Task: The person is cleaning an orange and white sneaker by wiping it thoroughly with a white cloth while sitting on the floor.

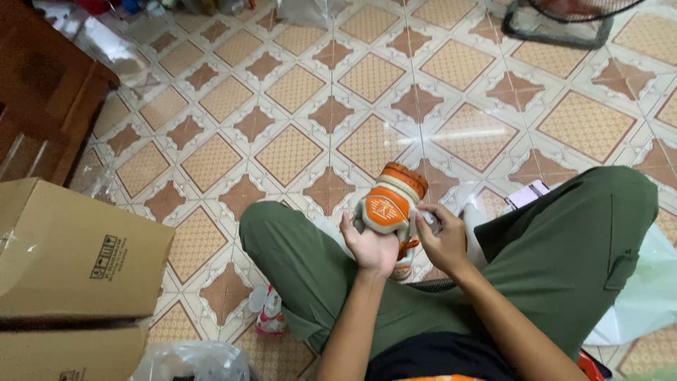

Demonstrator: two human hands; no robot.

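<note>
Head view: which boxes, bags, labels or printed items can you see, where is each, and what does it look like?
Cardboard box: far left, brown, with a small dark printed label.
Second cardboard box: beneath it, brown, cut off by the frame.
Clear plastic bag: bottom edge, crumpled.
Pale green bag: right edge, translucent.
Small pouch: floor by the left knee, white and pink.
Pink-white card: beyond the right knee.

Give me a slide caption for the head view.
Seated on a tiled floor, left hand holds an orange-and-white sneaker; right hand touches it.
</note>
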